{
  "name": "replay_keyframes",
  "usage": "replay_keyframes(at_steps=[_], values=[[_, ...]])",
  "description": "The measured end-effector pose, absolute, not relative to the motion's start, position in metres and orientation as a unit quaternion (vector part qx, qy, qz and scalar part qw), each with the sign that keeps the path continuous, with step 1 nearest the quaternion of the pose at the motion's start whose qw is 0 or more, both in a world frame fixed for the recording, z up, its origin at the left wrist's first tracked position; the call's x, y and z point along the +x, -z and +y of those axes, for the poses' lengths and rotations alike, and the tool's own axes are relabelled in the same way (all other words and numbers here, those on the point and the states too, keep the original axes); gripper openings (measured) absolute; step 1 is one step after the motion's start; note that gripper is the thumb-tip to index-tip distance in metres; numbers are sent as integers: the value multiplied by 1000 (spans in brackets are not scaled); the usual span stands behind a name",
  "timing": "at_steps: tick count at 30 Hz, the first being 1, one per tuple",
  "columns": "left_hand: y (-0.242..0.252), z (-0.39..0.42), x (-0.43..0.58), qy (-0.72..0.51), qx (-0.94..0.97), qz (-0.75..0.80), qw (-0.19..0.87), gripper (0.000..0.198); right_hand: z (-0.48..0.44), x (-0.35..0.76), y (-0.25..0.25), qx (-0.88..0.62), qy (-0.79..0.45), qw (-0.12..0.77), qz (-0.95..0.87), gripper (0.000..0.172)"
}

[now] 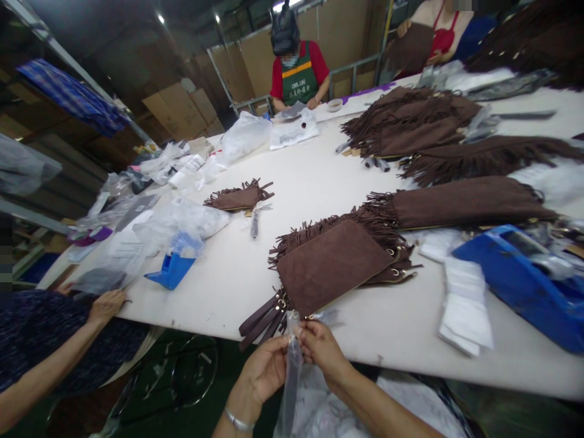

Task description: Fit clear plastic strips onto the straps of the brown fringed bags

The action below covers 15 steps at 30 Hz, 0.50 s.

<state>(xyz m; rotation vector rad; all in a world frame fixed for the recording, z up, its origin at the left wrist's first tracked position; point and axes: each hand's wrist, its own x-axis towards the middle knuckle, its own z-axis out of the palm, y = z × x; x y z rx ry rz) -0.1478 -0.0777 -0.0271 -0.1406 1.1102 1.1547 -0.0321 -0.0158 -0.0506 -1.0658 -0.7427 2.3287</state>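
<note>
A clear plastic sleeve hangs below the table's front edge, pinched near its top by my left hand. My right hand closes its fingers at the same spot, beside the metal hardware of a brown suede pouch. That pouch lies flat on top of other fringed brown pieces, its lower corner just above my fingertips. Brown straps with metal clasps hang over the edge to the left of my hands. What exactly my right fingertips grip is too small to tell.
Stacked fringed bags cover the table's right side, near white folded packets and a blue bin. A blue tape dispenser and plastic bags stand left. One person sits at the far side, another at the left, and part of one shows at upper right.
</note>
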Motion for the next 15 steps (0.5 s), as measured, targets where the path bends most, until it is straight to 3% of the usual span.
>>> replay_keyframes(at_steps=[5,15], values=[[30,-84,-135,-548,-57,484,680,15,-16,-33,56,-406,-845,227,-264,41],[37,-81,-152,-498,-38,482,720,16,-10,-30,68,-398,-833,217,-318,42]])
